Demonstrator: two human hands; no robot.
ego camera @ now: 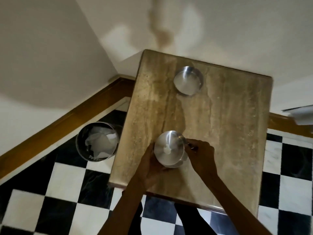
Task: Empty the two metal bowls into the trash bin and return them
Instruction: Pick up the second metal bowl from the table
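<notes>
Two metal bowls stand on a beige stone table. The near bowl sits close to the table's front left part, with a small white scrap inside it. My left hand grips its left side and my right hand holds its right rim. The far bowl stands alone near the back edge, and its inside looks bare. A round dark trash bin holding crumpled white paper stands on the floor, left of the table.
The floor has black and white checkered tiles. A brown wooden skirting board runs along the white wall behind the bin. A white object juts in at the right edge.
</notes>
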